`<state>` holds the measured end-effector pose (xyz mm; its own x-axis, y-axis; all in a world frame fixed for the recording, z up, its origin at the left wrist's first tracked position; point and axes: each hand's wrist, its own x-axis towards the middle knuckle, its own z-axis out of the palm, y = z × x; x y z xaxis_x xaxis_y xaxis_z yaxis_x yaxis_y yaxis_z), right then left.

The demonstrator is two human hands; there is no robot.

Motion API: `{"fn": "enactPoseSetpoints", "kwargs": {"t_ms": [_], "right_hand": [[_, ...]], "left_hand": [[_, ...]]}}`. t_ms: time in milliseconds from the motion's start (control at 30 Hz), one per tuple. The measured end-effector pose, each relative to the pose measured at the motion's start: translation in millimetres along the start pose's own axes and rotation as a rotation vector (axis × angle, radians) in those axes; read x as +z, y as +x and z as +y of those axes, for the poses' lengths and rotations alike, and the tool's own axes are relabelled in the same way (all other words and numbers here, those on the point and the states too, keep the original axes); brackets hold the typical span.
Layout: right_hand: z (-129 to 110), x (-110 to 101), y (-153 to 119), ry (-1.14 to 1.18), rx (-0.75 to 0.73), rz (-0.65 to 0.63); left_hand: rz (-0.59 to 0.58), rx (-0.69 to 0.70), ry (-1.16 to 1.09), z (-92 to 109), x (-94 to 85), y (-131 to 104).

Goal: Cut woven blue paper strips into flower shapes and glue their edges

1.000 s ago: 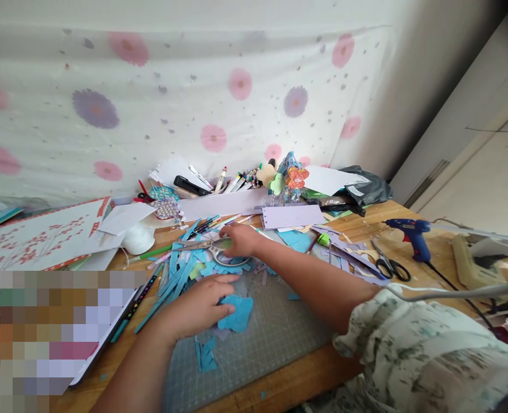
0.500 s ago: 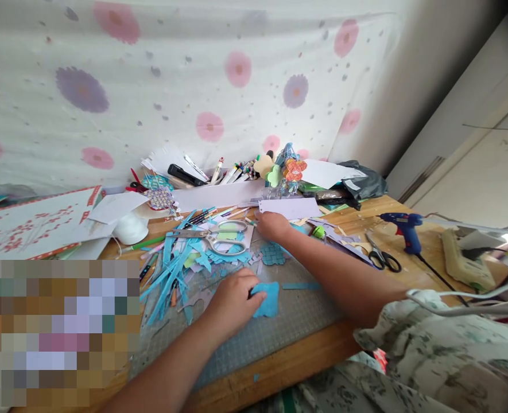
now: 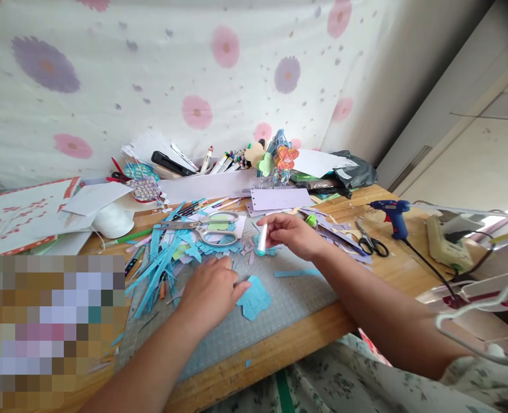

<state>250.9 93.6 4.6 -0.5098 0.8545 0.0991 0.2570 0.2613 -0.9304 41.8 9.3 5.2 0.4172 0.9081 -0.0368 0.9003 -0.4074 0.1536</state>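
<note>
My right hand (image 3: 291,234) is raised over the cutting mat (image 3: 294,295), its fingers closed round a white marker (image 3: 263,238) with a teal end pointing down. Resting low on the mat, my left hand (image 3: 210,287) has its fingers apart, and its thumb touches the left edge of a blue paper piece (image 3: 254,297) with a scalloped outline. A blue paper strip (image 3: 295,273) lies to the right of that piece. Large silver scissors (image 3: 219,229) rest on paper scraps behind my left hand.
Blue strips (image 3: 154,281) are heaped at the left of the mat. On the right are black scissors (image 3: 372,241), a blue glue gun (image 3: 394,215) and a power strip (image 3: 447,244). Purple card (image 3: 282,199), pens and paper flowers (image 3: 287,158) stand at the back.
My right hand has come back from beside the purple card and now holds the white marker up. The blue piece has turned and shows more of its outline. The view has shifted slightly.
</note>
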Motion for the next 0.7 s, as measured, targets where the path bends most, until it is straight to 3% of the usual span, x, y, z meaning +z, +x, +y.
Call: {"fn": "enactPoseSetpoints", "kwargs": {"t_ms": [100,167,233,400,700], "right_hand": [[3.8,14.3,-28.3,0.542,-0.018,0.122],[3.3,25.1,-40.2,0.658,-0.027,0.194],[1.3,35.1,-46.6,0.743,-0.005,0.173],[-1.0,51.1,-49.7,0.82,0.096,0.039],[-4.0,60.6,-49.7,0.9,0.152,0.043]], "left_hand": [[0.141,-0.012,-0.086,-7.2,-3.0,0.9],[0.279,-0.031,-0.194,-9.6,-3.6,1.3],[0.327,-0.012,-0.329,-7.6,-2.5,1.2],[0.199,0.124,-0.493,10.1,4.1,0.9],[0.117,0.187,-0.14,19.8,-1.3,-1.4]]}}
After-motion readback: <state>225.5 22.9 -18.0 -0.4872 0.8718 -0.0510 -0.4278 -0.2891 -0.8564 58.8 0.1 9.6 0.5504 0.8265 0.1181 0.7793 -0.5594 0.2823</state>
